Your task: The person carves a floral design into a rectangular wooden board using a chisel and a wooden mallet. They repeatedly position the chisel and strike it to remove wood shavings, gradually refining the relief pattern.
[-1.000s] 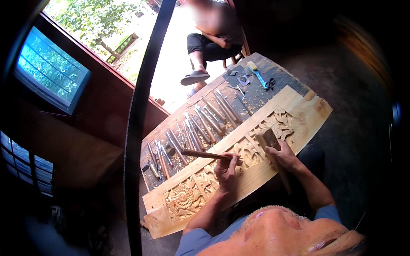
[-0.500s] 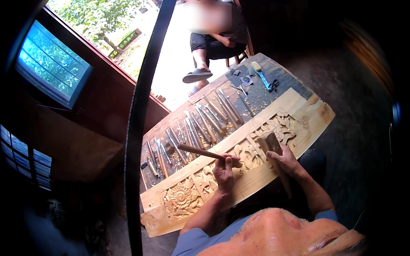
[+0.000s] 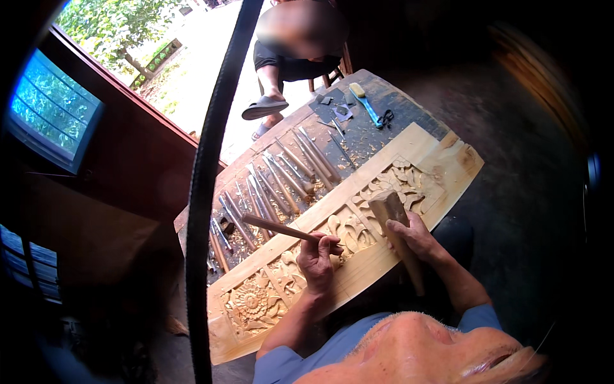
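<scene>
Our left hand [image 3: 317, 261], in the head view, pinches a chisel [image 3: 276, 227] over the carved board [image 3: 366, 275] on the desk [image 3: 412, 109]; our right hand [image 3: 416, 235] grips a mallet [image 3: 386, 208]. The flower [image 3: 251, 301] looks detailed, the leaves [image 3: 348, 234] between our hands plainer, so we judge carving unfinished.

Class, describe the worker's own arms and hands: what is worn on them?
The left hand and right hand are ungloved, with no watch or band visible. Both forearms are bare, below short, plain blue-grey sleeves.
</scene>
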Available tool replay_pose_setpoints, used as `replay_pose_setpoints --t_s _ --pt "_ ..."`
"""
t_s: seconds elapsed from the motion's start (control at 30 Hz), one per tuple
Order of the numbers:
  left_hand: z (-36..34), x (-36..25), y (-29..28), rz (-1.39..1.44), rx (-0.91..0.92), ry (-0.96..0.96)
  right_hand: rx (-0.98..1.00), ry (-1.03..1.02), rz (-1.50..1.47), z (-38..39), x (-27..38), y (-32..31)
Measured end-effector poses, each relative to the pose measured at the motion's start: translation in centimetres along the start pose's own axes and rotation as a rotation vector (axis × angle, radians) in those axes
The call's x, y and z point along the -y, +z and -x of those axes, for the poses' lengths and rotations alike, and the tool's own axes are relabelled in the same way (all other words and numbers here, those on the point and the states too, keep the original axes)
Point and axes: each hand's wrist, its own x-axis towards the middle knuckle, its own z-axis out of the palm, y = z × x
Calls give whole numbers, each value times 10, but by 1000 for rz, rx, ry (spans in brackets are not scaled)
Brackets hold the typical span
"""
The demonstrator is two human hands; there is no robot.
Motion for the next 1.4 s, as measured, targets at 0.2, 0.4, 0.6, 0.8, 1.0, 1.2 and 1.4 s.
replay_pose_setpoints --t_s 0.2,0.4,0.6,0.8,1.0,1.2,1.4 --pt "-1 1 -1 30 12 -15 -13 -6 -5 -3 -4 -1" --pt "-3 4 -7 27 32 -2 -50 50 -21 5 36 9" --pt "-5 6 -6 27 27 -26 142 -38 46 -35 64 -2" --pt "-11 5 -13 4 -15 8 451 109 -109 3 34 45" --pt "-8 11 -10 53 -11 -67 785 -83 308 12 -25 56" --pt "-7 10 -10 31 -17 -48 814 -222 331 8 -43 58" --pt "-6 9 -9 23 -17 -38 812 -143 382 13 -34 57"
